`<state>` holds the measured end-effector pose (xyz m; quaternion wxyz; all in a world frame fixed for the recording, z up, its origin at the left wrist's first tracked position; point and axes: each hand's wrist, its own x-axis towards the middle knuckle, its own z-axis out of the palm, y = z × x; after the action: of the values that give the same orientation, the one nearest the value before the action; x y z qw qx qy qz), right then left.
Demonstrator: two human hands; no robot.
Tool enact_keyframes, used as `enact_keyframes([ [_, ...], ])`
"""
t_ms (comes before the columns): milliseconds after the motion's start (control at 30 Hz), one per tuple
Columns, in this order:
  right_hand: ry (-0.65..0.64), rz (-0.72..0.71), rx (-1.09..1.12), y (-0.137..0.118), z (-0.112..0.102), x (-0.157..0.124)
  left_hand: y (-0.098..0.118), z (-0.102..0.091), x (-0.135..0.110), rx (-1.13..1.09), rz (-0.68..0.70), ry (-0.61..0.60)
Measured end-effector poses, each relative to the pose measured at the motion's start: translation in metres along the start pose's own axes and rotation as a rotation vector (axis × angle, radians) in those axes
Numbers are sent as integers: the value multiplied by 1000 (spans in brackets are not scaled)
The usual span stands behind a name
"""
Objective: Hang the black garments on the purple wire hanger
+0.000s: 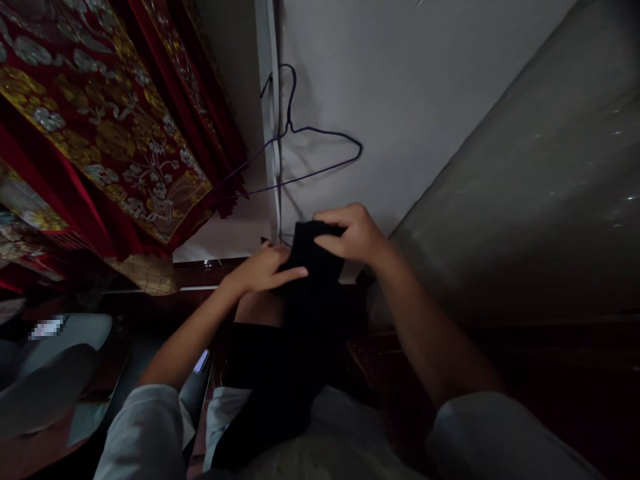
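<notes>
A black cloth garment [317, 300] hangs down in front of my body; the darkness hides its exact kind. My right hand [354, 232] pinches its top edge between thumb and fingers. At the garment's left side, my left hand [265, 268] grips the cloth, its thumb lying across the front and its fingers partly hidden behind. Just above both hands, a thin dark wire hanger [325, 131] hangs against the wall, with no garment on it.
Red embroidered drapery [125, 133] with gold and silver patterns fills the upper left. A pale vertical pole [276, 100] runs along the white wall [390, 80]. To the right slants a large greyish surface [525, 213]. A grey chair [65, 360] and a lit phone screen [201, 361] are at lower left.
</notes>
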<state>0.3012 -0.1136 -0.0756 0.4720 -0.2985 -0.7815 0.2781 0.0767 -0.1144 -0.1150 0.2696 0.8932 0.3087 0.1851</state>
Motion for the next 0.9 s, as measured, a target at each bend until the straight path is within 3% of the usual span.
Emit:
enact_keyframes([
  [67,114,2,6,4,-6,18,3,-24,0,25,21,0],
  [167,251,-10,70,2,-6,33,9,-45,-6,-163,0,82],
  [233,305,-32,162,-5,-5,37,11,-43,-12,-264,13,117],
  [300,304,-17,295,-13,-3,38,11,-33,-16,-273,10,65],
  [400,246,90,429,-18,-2,37,4,-19,-18,-126,-89,-79],
  [467,238,152,488,-15,-4,39,-7,-20,-19,43,-161,-112],
  [600,101,375,705,5,-16,50,-40,-45,-35,363,-224,-13],
  [733,-85,639,768,30,-22,67,-62,-67,-62,411,-220,-33],
  [800,-146,608,750,36,-11,72,-64,-66,-64,335,-192,-2],
  [900,-265,482,711,30,14,76,-61,-45,-41,117,-115,142],
])
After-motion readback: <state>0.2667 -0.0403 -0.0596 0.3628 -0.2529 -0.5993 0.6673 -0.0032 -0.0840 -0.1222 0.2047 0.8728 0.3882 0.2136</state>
